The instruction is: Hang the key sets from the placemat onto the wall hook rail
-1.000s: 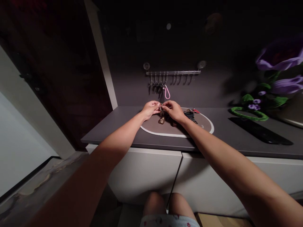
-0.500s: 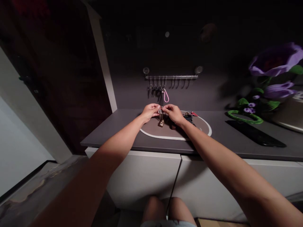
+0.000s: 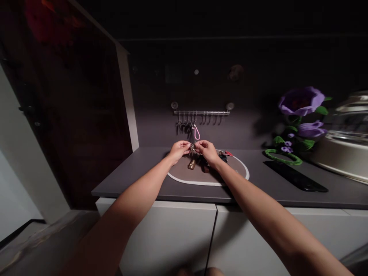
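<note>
- Head view: the left hand [image 3: 180,150] and right hand [image 3: 207,151] each pinch the metal key bunch [image 3: 192,150] in narrow fingertip grips, above the mat [image 3: 198,183].
- Steadying one side while the other fingertips work should suit such small parts best.
- No brand, label or writing is legible.

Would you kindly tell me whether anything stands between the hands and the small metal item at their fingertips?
Nothing visible does: the left hand and right hand meet at the small metal item. The dark bundle on the mat lies off to the right.
</note>
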A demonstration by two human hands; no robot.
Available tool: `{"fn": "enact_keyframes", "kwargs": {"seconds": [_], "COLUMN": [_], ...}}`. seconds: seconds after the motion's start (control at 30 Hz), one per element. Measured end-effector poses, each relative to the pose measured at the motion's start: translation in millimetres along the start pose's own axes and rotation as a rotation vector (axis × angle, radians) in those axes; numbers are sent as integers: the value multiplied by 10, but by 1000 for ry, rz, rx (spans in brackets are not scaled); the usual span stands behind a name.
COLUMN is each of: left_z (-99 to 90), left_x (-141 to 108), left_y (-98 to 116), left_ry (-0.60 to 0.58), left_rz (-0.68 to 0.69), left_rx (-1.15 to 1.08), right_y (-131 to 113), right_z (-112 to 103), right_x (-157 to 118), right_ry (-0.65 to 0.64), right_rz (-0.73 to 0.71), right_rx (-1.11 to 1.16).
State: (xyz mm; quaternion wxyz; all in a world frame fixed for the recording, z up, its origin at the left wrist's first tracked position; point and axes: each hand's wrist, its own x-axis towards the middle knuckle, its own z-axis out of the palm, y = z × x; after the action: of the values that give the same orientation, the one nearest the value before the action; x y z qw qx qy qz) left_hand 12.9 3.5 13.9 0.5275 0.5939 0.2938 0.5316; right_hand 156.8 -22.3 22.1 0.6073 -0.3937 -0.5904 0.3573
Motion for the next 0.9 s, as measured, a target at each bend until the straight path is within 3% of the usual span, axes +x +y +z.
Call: {"fn": "enact_keyframes", "kwargs": {"seconds": [0.3, 0.6, 0.9], "left_z": [38, 16, 20], "left_x": [29, 58, 55], "left_y": [-81, -173, -183], "left_ry": [9, -4, -29], "left_rz": [176, 278, 311], "left_rx": [377, 548, 610], "right_y": [-189, -496, -651], "right_z": [-24, -2, 105], "right_x": [136, 578, 859], "right_ry": [53, 53, 265], "right_rz": [15, -22, 119], "right_rx": [135, 202, 317]}}
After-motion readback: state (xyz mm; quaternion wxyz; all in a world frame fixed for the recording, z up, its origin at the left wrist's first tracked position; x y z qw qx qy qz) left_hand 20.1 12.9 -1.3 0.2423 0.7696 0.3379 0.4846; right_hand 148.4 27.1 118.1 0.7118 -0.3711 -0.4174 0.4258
